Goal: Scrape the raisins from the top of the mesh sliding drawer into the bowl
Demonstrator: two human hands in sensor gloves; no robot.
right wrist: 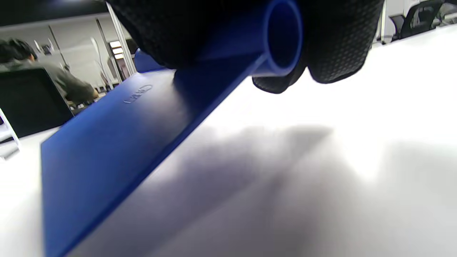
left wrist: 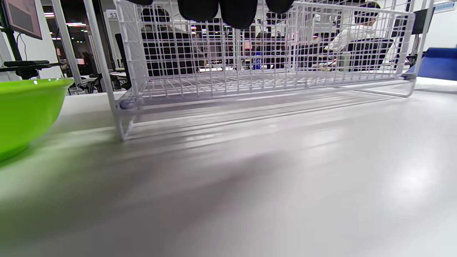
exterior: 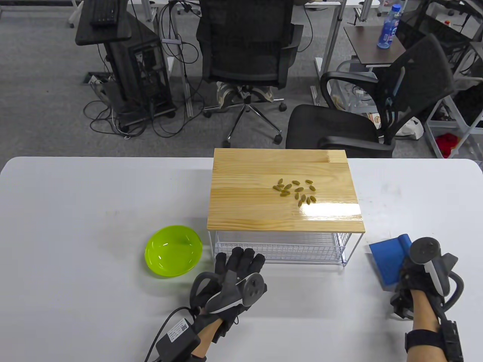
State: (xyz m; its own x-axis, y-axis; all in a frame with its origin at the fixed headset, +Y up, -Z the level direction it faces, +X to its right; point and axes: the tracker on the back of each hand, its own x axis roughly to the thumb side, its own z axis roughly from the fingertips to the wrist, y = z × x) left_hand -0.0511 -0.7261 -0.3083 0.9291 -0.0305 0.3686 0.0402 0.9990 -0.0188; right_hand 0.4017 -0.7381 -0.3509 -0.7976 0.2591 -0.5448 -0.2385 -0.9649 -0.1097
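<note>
Several greenish raisins (exterior: 297,191) lie in a loose cluster on the wooden top (exterior: 256,196) of the white mesh drawer unit (exterior: 281,247) at mid-table. A lime green bowl (exterior: 173,250) stands on the table left of the unit, also at the left edge of the left wrist view as the bowl (left wrist: 25,110). My left hand (exterior: 236,269) lies flat with straight fingers just in front of the mesh drawer (left wrist: 264,60). My right hand (exterior: 411,277) grips the tube handle of a blue scraper (exterior: 388,260), blade low over the table, as the scraper (right wrist: 117,142) shows up close.
The white table (exterior: 75,211) spreads wide on both sides of the drawer unit. Behind its far edge stand two black office chairs (exterior: 358,113) and a computer cart (exterior: 128,64) with cables on the grey floor.
</note>
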